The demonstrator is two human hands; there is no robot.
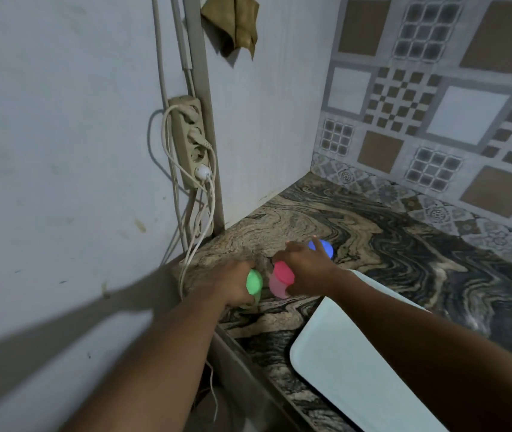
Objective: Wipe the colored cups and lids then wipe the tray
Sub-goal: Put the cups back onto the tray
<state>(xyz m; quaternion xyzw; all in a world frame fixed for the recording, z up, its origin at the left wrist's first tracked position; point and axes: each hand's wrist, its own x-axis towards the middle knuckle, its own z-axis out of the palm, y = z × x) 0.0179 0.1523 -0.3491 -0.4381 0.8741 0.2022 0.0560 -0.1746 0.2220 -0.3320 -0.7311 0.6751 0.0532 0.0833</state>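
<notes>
A green lidded cup (254, 283) stands near the counter's left edge, and my left hand (229, 283) is wrapped around it from the left. A pink lidded cup (280, 280) stands just to its right, gripped by my right hand (306, 269) from the right side. A blue cup (323, 247) sits behind my right hand, partly hidden by the fingers, which reach toward it. A pale white-blue tray (351, 363) lies on the counter in the near right, under my right forearm.
The marbled counter (404, 244) runs to a patterned tile wall at the right. A power strip (191, 141) with cables hangs on the left wall close to the cups. A brown cloth (236, 23) hangs high on that wall.
</notes>
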